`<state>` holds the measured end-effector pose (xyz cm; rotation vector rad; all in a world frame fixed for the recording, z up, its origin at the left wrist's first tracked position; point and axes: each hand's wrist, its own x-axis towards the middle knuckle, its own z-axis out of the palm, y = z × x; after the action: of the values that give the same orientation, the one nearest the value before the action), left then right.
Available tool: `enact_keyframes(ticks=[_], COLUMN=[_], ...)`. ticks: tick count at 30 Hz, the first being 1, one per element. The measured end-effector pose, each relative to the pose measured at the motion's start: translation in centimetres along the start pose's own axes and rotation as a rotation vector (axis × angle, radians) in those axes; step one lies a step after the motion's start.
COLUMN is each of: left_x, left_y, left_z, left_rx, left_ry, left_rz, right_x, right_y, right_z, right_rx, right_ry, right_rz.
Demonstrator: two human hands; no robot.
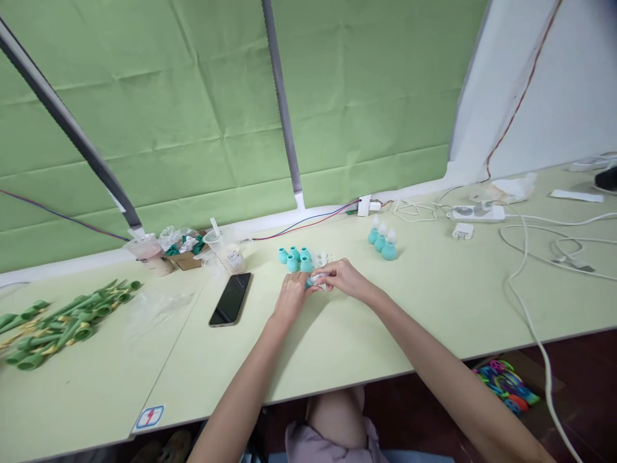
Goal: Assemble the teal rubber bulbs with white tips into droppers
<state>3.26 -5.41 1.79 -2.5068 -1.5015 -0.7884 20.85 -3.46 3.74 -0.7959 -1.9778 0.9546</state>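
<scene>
My left hand (290,297) is closed around a small teal rubber bulb (309,281), mostly hidden by the fingers. A clear plastic tip (319,277) sits at the bulb's mouth, pinched by the fingers of my right hand (346,280). Whether the tip is fully seated in the bulb I cannot tell. Just beyond my hands stand several open-necked teal bulbs (292,262). Small clear-white parts (324,257) lie beside them. Farther right, three teal bulbs with clear tips on top (389,249) stand upright in a row.
A black phone (231,299) lies left of my hands. Behind it are a drink cup (225,252), a small cardboard box (187,260) and another cup (150,254). Green plastic pieces (77,321) are heaped far left. A power strip (477,213) and white cables (525,283) spread over the right side.
</scene>
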Motion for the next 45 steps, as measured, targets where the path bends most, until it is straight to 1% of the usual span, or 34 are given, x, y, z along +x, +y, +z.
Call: enact_keyframes(ticks=[5, 10, 12, 14, 16, 19, 21, 23, 26, 29, 31, 33, 36, 37, 40, 42, 45], left_x=[0.1, 0.1, 0.1, 0.2, 0.2, 0.0, -0.1, -0.1, -0.1, 0.1, 0.2, 0.3, 0.5, 0.5, 0.3, 0.1, 0.0], left_y=[0.1, 0.0, 0.1, 0.2, 0.3, 0.5, 0.6, 0.6, 0.6, 0.5, 0.4, 0.4, 0.3, 0.3, 0.5, 0.7, 0.9], left_z=[0.4, 0.4, 0.2, 0.0, -0.3, -0.6, -0.8, -1.0, -1.1, -1.1, -1.0, -0.8, -0.5, -0.3, 0.1, 0.0, -0.2], left_rx=[0.038, 0.066, 0.044, -0.006, -0.055, -0.057, -0.017, 0.027, 0.071, 0.063, 0.023, -0.046, -0.162, -0.190, -0.269, -0.338, -0.455], left_ry=[0.011, 0.007, 0.040, 0.103, 0.146, 0.105, 0.059, 0.041, 0.036, 0.000, -0.011, 0.013, 0.078, 0.078, -0.013, -0.082, -0.114], left_rz=[0.004, 0.058, 0.063, 0.061, 0.057, 0.076, 0.104, 0.125, 0.150, 0.166, 0.157, 0.128, 0.061, 0.045, 0.025, 0.009, -0.028], right_x=[-0.1, 0.0, 0.0, 0.1, 0.2, 0.1, -0.1, -0.3, -0.5, -0.6, -0.5, -0.3, 0.1, 0.2, 0.2, 0.1, -0.1], right_y=[0.0, 0.1, 0.0, -0.1, -0.2, -0.2, -0.3, -0.6, -1.1, -1.4, -1.3, -0.9, -0.2, 0.0, 0.1, 0.0, -0.2], right_z=[0.2, 1.0, 1.2, 1.2, 1.0, 0.8, 0.8, 0.9, 1.3, 1.5, 1.5, 1.4, 0.9, 0.8, 0.3, 0.1, -0.1], right_rx=[0.018, -0.007, 0.034, 0.077, 0.076, 0.014, -0.016, -0.020, -0.050, -0.115, -0.141, -0.140, -0.066, -0.028, 0.046, 0.036, -0.012], right_ry=[0.011, 0.024, 0.076, 0.126, 0.125, 0.085, 0.070, 0.060, 0.070, 0.077, 0.077, 0.100, 0.158, 0.164, 0.147, 0.130, 0.121], right_rz=[0.003, 0.020, 0.049, 0.077, 0.089, 0.094, 0.088, 0.076, 0.040, -0.008, -0.001, 0.024, 0.074, 0.095, 0.128, 0.124, 0.131])
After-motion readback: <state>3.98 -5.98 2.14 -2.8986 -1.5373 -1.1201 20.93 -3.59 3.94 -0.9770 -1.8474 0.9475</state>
